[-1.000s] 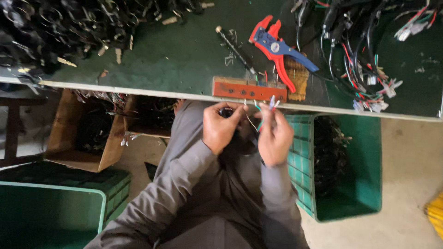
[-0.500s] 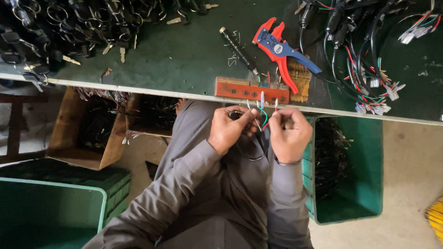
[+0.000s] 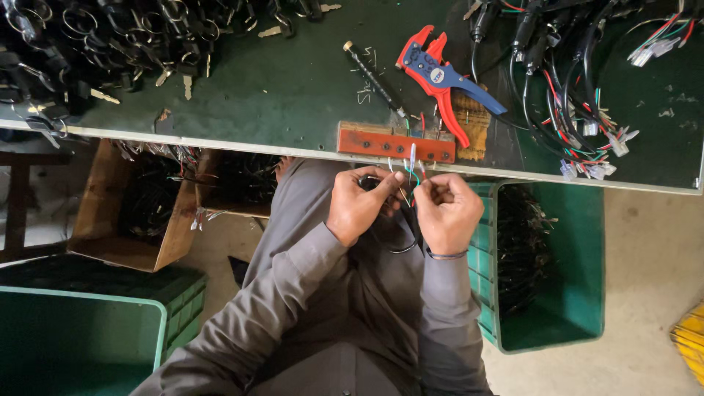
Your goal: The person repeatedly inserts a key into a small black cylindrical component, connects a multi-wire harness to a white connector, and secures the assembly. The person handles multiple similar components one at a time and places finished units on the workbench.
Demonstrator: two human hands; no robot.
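1. Near the middle of the head view, just below the desk edge, the left hand (image 3: 357, 205) and the right hand (image 3: 449, 213) meet over the person's lap, both closed in a narrow pinch on a small bundle of thin coloured wires with bare ends (image 3: 411, 176).
2. Those wires fan upward between the two hands, green, white and reddish strands showing, their tips just short of the desk edge. A black sheathed cable (image 3: 403, 238) loops down from the hands toward the grey clothing.
3. Each grip is tight and fingertip-only: thumb and forefinger of each hand hold separate strands, and the other fingers curl in.
4. By my judgement the wires are very light, limp and springy, easy to bend, and the stripped tips look delicate. They are best held on the insulation just behind the bare ends, with the black cable steadied lower down.
5. Directly above the hands, at the desk's near edge, lies a long orange-red wooden block with a row of holes (image 3: 396, 143).
6. Upper centre, on the dark green desk (image 3: 279, 81), rest red-and-blue wire-stripping pliers (image 3: 440, 77), and a slim black-handled tool (image 3: 370, 73) lies just to their left.
7. Upper right holds a tangle of black wiring harnesses with white connectors (image 3: 579, 95); upper left holds a heap of dark keys and rings (image 3: 95, 44).
8. Lower right, beside the right arm, stands a green plastic crate (image 3: 572, 323); at left is an open brown cardboard box (image 3: 139, 220).
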